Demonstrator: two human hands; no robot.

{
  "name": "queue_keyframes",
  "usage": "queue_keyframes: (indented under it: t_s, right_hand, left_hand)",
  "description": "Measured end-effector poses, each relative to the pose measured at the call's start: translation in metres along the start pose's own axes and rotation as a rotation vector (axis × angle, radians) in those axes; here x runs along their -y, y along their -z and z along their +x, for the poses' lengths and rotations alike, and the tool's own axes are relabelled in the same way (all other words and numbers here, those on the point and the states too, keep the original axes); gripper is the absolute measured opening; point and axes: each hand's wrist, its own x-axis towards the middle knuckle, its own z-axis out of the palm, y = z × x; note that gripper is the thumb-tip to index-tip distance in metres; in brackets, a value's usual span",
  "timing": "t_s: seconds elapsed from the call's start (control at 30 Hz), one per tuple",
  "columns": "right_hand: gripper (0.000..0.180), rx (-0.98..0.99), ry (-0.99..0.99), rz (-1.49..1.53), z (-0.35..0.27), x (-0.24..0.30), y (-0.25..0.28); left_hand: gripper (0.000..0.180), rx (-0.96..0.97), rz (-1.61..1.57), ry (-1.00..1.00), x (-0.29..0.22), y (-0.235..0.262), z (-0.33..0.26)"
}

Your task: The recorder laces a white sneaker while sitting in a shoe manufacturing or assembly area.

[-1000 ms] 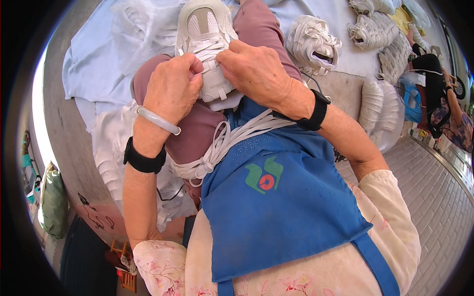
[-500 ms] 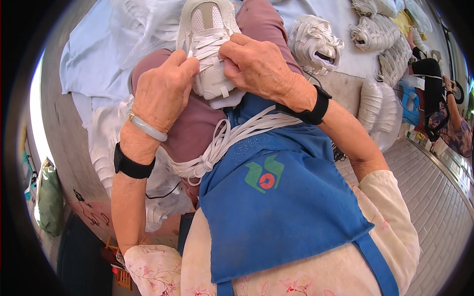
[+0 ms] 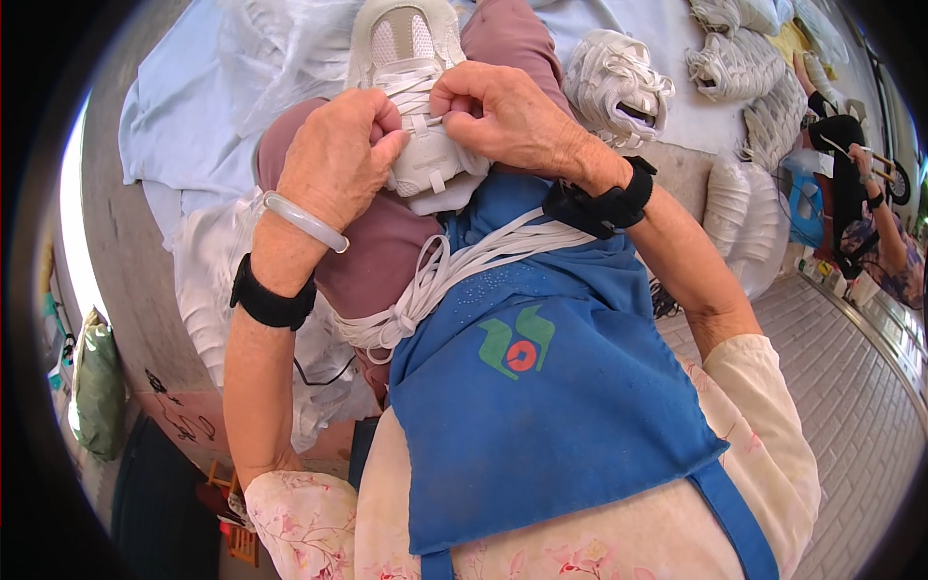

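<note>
On my lap lies a white shoe upper [image 3: 428,159] with a mesh panel at its far end and a partly threaded shoelace [image 3: 404,79] criss-crossing its middle. My left hand [image 3: 338,145], with a pale bangle on its wrist, is closed at the left edge of the lacing, its thumb and forefinger pinched at the lace. From the other side, my right hand [image 3: 507,116] pinches the lace near the right eyelets, knuckles bent. The exact ends of the lace are hidden by my fingers. A hank of white laces [image 3: 493,246] is tied round my waist over the blue apron [image 3: 570,416].
To the right of my knee sits a bundle of white shoe uppers [image 3: 619,82]. More stacked bundles [image 3: 739,68] lie further right. Clear plastic bags [image 3: 280,58] cover the pale blue cloth [image 3: 174,116] at left. Another person [image 3: 884,227] sits at far right.
Both hands have shifted slightly along the lacing. My left hand has turned, its thumb now lower and more visible, and my right fingertips have drawn in around the lace.
</note>
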Motion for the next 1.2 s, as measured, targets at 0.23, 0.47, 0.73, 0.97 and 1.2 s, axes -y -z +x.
queue_keyframes:
  t_s: [0.23, 0.47, 0.73, 0.97, 1.2]
  right_hand:
    - [0.012, -0.082, 0.206, -0.333, -0.007, -0.001, -0.013]
    - [0.015, -0.11, 0.231, -0.46, -0.01, 0.003, -0.017]
    - [0.02, -0.072, 0.19, -0.376, -0.019, 0.002, -0.011]
    - [0.031, -0.055, 0.026, -0.245, -0.041, -0.001, 0.001]
    - [0.025, -0.028, -0.034, -0.284, -0.039, 0.004, -0.004]
  left_hand:
    - [0.009, 0.087, 0.191, 0.008, -0.006, 0.0, 0.004]
    - [0.01, -0.096, 0.364, -0.293, -0.005, -0.004, 0.003]
    - [0.006, -0.017, 0.629, -0.612, 0.01, 0.019, -0.007]
    - [0.017, -0.025, 0.625, -0.603, 0.014, 0.013, -0.019]
    - [0.041, -0.019, 0.562, -0.579, 0.013, 0.01, -0.022]
